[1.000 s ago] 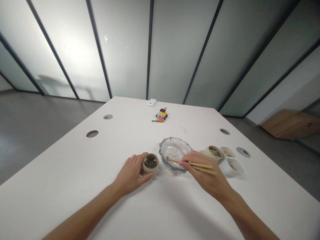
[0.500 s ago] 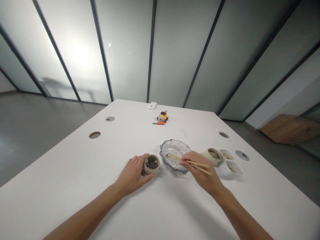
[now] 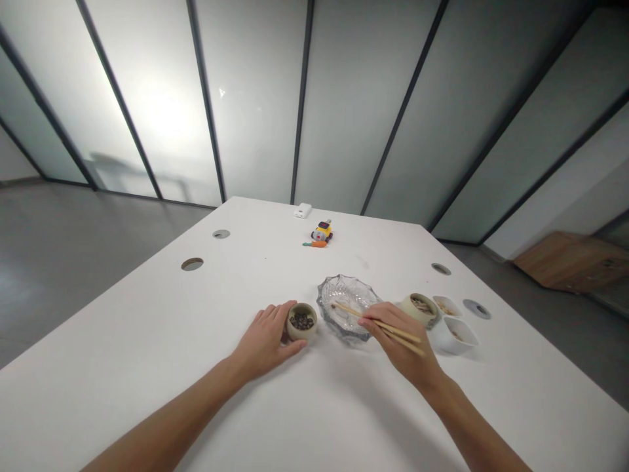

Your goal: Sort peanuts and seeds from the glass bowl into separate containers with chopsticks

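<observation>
My left hand is curled round the left side of a small beige cup, thumb at its near side. Dark brown beans lie in the cup, which stands upright on the white table. Wooden chopsticks are pinched in my right hand, pointing left and away. Their tips are over a clear scalloped glass bowl, just right of the cup. A tiny dark spot shows at the tips; whether it is a bean pinched there, I cannot tell. My right hand covers part of the bowl's right rim.
Right of my right hand stand a beige cup with light pieces and two white containers. Farther back lie a toy vehicle, an orange-and-green carrot-like object and a white box. Round holes pierce the table.
The view has shifted slightly, moving everything a little right in the picture. The chopsticks' rear ends have dropped slightly and their front parts look closer together. My left hand stays on the cup.
</observation>
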A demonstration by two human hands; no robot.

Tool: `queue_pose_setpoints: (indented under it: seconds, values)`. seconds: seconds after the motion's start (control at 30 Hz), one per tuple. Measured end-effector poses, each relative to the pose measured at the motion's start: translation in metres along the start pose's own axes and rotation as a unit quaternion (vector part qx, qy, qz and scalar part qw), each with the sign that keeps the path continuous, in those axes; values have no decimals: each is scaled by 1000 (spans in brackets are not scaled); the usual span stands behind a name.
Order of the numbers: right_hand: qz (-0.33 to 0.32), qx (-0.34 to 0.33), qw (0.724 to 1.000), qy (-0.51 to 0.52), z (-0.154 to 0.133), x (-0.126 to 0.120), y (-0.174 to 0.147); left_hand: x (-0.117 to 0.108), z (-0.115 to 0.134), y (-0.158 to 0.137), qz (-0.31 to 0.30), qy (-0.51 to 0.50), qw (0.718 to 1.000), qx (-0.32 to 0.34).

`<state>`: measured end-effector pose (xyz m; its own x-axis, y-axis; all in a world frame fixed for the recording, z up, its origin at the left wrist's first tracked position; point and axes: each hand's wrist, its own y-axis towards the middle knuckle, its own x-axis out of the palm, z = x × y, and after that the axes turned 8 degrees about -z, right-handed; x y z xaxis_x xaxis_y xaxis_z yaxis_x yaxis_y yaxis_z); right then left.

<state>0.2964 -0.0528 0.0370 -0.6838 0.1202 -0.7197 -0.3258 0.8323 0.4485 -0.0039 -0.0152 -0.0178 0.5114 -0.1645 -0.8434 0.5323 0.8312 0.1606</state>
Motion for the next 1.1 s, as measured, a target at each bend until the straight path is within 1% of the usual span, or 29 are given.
queue_pose_setpoints:
  seconds: [0.13,0.33,0.43,0.53,0.7,0.83,0.97,1.1]
  values:
    - [32,0,999,-7,3,5,-9,0,1,1,-2,3,1000,-5]
    - [49,5,999,-3,11,12,-12,-2,1,3,5,4,1000,-5]
    - [65,-1,998,-8,15,12,-12,-2,0,4,9,6,1000,-5]
    - [79,-6,997,-15,17,11,-12,-2,-1,5,0,6,1000,-1]
    - [87,-13,995,-38,18,9,-10,-2,-2,8,-2,9,1000,-5]
    - [123,-3,992,-33,20,12,-8,-3,-2,10,2,12,1000,-4]
    - [104,1,994,-29,24,18,-7,-4,-2,13,0,10,1000,4]
    - [93,-15,995,-41,27,21,-6,-6,-2,14,-2,8,1000,1]
